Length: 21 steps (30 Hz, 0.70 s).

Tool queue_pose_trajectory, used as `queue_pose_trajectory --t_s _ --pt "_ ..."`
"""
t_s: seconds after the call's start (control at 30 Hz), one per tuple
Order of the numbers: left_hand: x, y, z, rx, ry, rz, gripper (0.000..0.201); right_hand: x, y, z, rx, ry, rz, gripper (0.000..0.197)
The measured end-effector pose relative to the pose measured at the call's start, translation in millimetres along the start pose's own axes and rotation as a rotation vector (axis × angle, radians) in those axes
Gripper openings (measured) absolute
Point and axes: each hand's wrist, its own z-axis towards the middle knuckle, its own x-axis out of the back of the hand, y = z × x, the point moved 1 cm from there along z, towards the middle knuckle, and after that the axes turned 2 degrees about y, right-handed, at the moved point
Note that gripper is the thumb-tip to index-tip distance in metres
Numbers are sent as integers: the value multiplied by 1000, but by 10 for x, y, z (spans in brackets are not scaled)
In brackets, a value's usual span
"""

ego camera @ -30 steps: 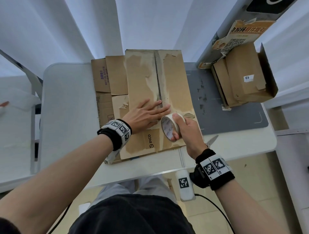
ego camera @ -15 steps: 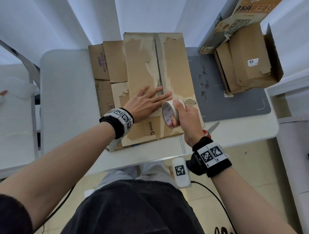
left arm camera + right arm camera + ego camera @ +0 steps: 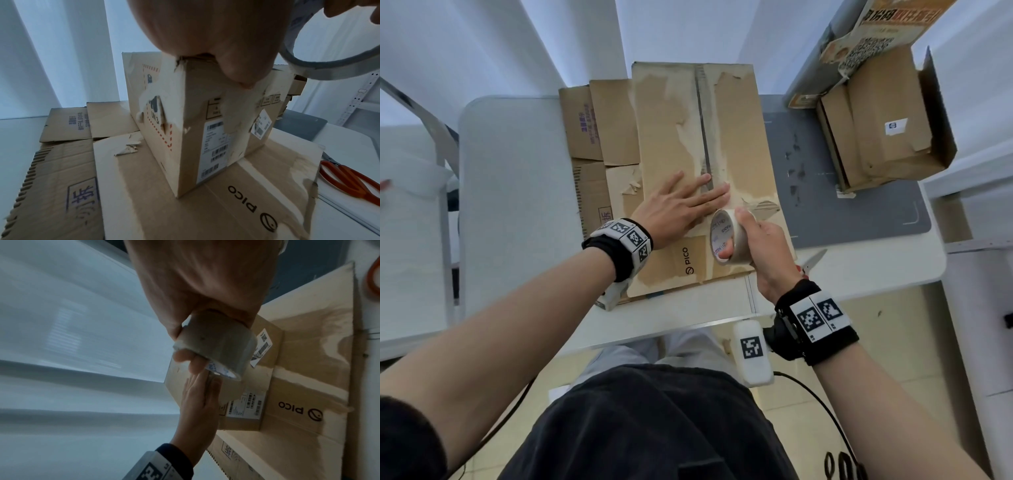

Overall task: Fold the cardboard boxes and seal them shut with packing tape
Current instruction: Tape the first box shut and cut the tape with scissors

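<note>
One cardboard box (image 3: 698, 137), upright on flattened cardboard (image 3: 599, 144) on the bench (image 3: 517, 205); left hand (image 3: 678, 205) flat on top, fingers straight; right hand (image 3: 760, 246) grips tape roll (image 3: 726, 240) beside it.

Packing workstation. Indicators: white table (image 3: 517, 192), grey cutting mat (image 3: 859, 205), flattened cardboard (image 3: 599, 137), scissors (image 3: 349, 181).

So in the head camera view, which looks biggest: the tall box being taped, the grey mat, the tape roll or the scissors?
1. Tall brown cardboard box, though it stands nearer the camera.
2. Flat grey rectangular mat, partly hidden.
3. Round beige tape roll in the right hand.
4. Scissors, mostly hidden, so unsure.
</note>
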Motion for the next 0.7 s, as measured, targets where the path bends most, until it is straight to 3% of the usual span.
queue_pose_trajectory --t_s 0.17,0.27,0.3,0.37,0.43,0.47,0.53,0.6,0.7 --pt "62 -33 28 21 -43 -65 65 30 104 56 -94 -138 21 31" --pt "185 9 63 97 -118 -288 79 52 212 72 -135 -197 -30 24" --pt "223 44 64 143 -69 -431 74 61 254 73 -145 -215 -34 22" --pt "296 121 15 240 159 -675 53 79 321 85 -166 -228 -28 24" --pt "346 233 -81 373 348 -763 20 95 386 112 -186 -233 -30 29" --pt "349 301 -133 435 365 -791 6 99 420 123 -186 -233 -56 29" --pt "315 425 -201 558 276 -840 35 110 496 153 -176 -239 -81 22" --pt "265 540 -223 670 83 -881 61 121 554 160 -176 -253 -72 21" --pt "143 655 -201 800 -110 -969 55 148 605 183 -184 -270 -13 31"
